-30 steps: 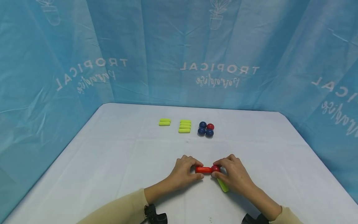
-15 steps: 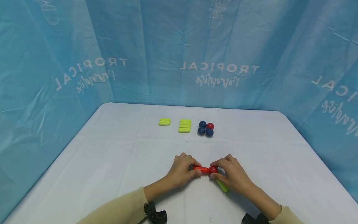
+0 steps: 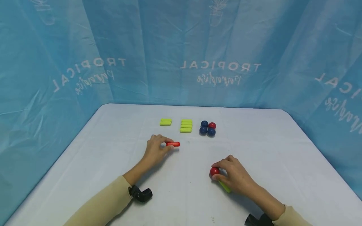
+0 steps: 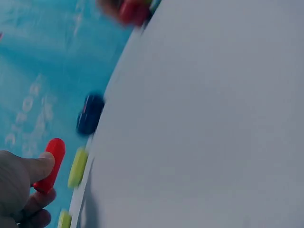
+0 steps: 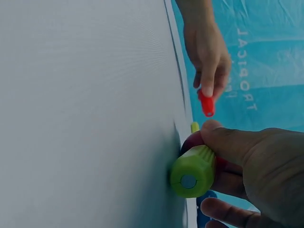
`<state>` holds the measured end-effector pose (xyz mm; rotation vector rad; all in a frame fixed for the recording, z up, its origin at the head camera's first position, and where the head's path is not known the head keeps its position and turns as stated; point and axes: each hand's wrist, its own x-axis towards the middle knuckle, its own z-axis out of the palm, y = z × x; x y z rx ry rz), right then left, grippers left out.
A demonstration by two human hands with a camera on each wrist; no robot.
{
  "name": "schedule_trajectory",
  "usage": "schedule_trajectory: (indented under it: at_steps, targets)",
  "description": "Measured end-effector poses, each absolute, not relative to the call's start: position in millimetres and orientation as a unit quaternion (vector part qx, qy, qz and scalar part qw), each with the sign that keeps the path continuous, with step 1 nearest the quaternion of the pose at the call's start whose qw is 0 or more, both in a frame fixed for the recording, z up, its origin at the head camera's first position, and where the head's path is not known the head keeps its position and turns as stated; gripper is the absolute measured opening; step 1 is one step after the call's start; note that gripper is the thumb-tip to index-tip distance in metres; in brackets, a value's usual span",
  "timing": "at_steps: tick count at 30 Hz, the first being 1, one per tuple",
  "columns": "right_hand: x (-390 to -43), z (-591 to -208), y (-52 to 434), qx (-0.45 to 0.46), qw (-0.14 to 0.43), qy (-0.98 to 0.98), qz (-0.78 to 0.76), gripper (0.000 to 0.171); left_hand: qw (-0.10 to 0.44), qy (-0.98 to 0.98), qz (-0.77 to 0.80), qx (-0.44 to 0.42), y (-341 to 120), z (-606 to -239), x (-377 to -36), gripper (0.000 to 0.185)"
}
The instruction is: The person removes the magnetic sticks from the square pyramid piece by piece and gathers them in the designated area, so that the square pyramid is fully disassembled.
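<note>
The left hand (image 3: 156, 148) pinches a red stick (image 3: 173, 144) at one end and holds it low over the middle of the tabletop (image 3: 85, 157), nearer the far edge. The stick lies flat and points toward the right edge. The right hand (image 3: 233, 174) is nearer the near edge; its fingers curl around a red ball (image 3: 214, 171) and a green stick (image 3: 224, 186). In the right wrist view the green stick (image 5: 192, 172) sits between thumb and fingers, with the ball (image 5: 190, 141) just behind it; whether ball and stick are joined cannot be told.

Near the far edge lie two groups of green sticks (image 3: 186, 126) and, just beside them, four balls (image 3: 207, 128).

The step in hand seems to be sorting: the red stick is apart from the ball and goes toward the rows. The next move probably calls for laying it down flat near those sticks without pushing them.
</note>
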<state>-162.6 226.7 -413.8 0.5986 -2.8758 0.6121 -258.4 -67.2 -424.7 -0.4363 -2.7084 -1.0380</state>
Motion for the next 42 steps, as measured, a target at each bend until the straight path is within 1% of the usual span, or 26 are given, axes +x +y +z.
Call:
schedule_trajectory:
  at_steps: [4,7,13,17,22,27,30,32,35,39,42]
  targets:
    - [-165,-414,227,0.213,0.080,-0.955,0.193,0.034,0.126,-0.928,-0.340,-0.084,-86,-427,-301,0.024]
    - [-166,-415,227,0.211,0.081,-0.957,0.184,0.036,0.123,-0.935,-0.328,-0.060,-91,-431,-325,0.026]
    - [-165,-414,226,0.198,0.080,-0.963,0.167,0.034,0.110,-0.945,-0.305,-0.049,-88,-436,-352,0.031]
    - [-165,-409,229,0.210,0.074,-0.962,0.160,0.035,0.112,-0.945,-0.305,-0.041,-87,-437,-359,0.030]
    - [-170,-399,238,0.250,0.023,-0.949,0.190,0.035,0.099,-0.945,-0.310,-0.033,-87,-439,-362,0.029]
    - [-178,-394,247,0.338,-0.038,-0.920,0.194,0.056,0.092,-0.945,-0.312,-0.030,-85,-441,-363,0.029]
    - [-181,-394,249,0.373,-0.060,-0.907,0.185,0.057,0.092,-0.945,-0.311,-0.029,-84,-440,-364,0.029]
    - [-182,-394,249,0.381,-0.062,-0.904,0.181,0.053,0.092,-0.946,-0.309,-0.030,-84,-440,-364,0.029]
    - [-181,-396,248,0.370,-0.053,-0.911,0.172,0.045,0.093,-0.946,-0.308,-0.030,-83,-440,-364,0.030]
    - [-179,-400,246,0.339,-0.023,-0.929,0.148,0.038,0.106,-0.944,-0.311,-0.025,-85,-439,-360,0.034]
    - [-176,-404,243,0.312,0.008,-0.942,0.126,0.039,0.134,-0.934,-0.331,-0.025,-85,-435,-351,0.036]
